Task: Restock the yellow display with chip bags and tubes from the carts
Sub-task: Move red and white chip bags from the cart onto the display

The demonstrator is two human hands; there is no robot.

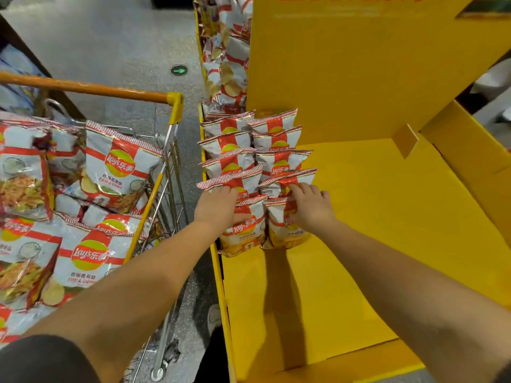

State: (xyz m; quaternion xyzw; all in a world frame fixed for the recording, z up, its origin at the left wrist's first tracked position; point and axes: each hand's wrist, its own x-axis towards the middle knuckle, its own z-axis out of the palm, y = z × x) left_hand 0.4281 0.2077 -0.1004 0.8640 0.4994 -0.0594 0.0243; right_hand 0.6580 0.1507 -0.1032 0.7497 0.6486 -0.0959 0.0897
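Both hands work at the left edge of the yellow display point(359, 217) shelf, where chip bags point(279, 158) stand in two overlapping rows, evidently packed upright to save room. The left hand point(218, 208) lies with straight fingers against the front-left bag point(243, 233), apparently steadying that row; the right hand point(312, 208) has its grip clamped on the front-right bag point(282, 230), seemingly seating it. Bags are silver-and-red, glossy, crimped on top. More wait in the cart point(166, 150) alongside.

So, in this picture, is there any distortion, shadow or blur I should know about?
Head view: wide-angle bending curves the cart handle and display edges; the arms cast a dark shadow on the yellow shelf; bag print near the left hand stays readable, far bags soft.
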